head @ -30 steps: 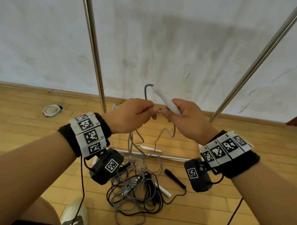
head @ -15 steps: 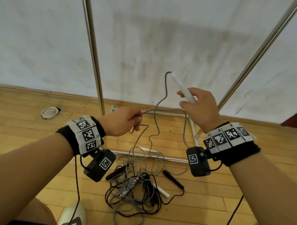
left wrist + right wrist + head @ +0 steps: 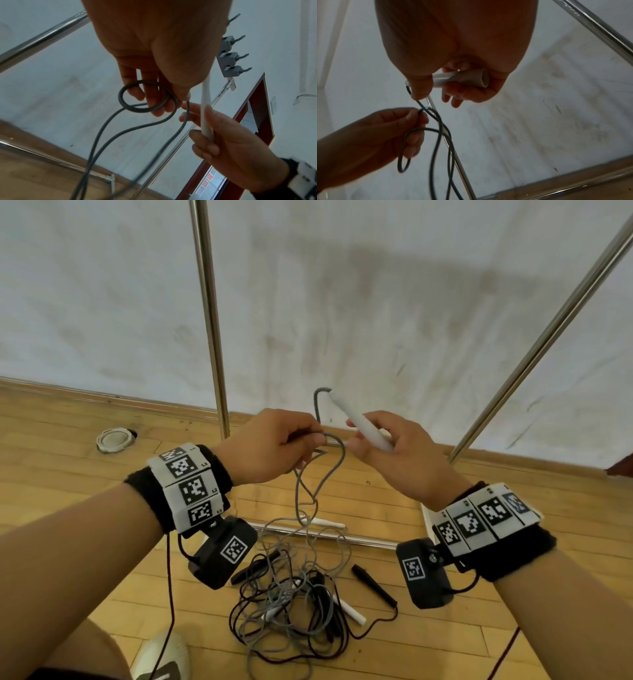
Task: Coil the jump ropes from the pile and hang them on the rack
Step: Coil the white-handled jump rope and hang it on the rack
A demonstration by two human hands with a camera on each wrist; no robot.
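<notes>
Right hand (image 3: 394, 453) grips a white handle (image 3: 359, 422); left hand (image 3: 274, 446) pinches the grey rope's (image 3: 329, 470) first loop. Pile (image 3: 294, 611) untouched, nothing hung.

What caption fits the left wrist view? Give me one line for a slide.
Left hand pinches a small loop of grey rope while the right hand holds its white handle.

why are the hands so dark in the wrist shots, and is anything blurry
Right wrist view: right hand is backlit against the pale wall, and the grey rope smears lower down. Left wrist view: left hand is better lit; rope strands blur near the bottom. Head view: sharp, rack poles bowed.
</notes>
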